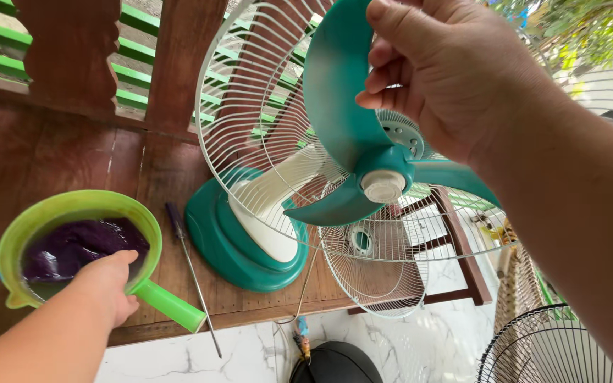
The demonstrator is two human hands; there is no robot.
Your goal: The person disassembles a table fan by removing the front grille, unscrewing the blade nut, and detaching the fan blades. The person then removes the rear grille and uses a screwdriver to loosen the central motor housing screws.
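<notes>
At the upper right of the frame the right hand [448,71] is closed on the top edge of a teal fan blade [338,92], thumb and fingers pinching it. The blade belongs to a three-bladed teal propeller mounted on a white hub cap [383,186] at the centre of the picture. Behind the blades stands the white wire rear guard [250,106], fixed to the fan's motor housing, and below it the fan's teal and cream base [239,248] rests on a dark wooden table [37,156]. A second white wire guard [377,276], loose from the fan, leans by the table's edge at lower centre.

At the lower left, the left hand [108,284] reaches into a lime green plastic dipper [72,206] with a short straight handle; its fingers dip toward a dark purple wet cloth [79,245] lying in water inside, and they hide whether the hand has closed on the cloth, so its grip cannot be told. Just right of the dipper a screwdriver [191,273] with a dark handle lies on the table, its tip pointing toward the bottom of the frame and overhanging the table edge. A white marble-patterned floor [420,347] shows below, and a dark wire guard [548,351] sits in the lower right corner.
</notes>
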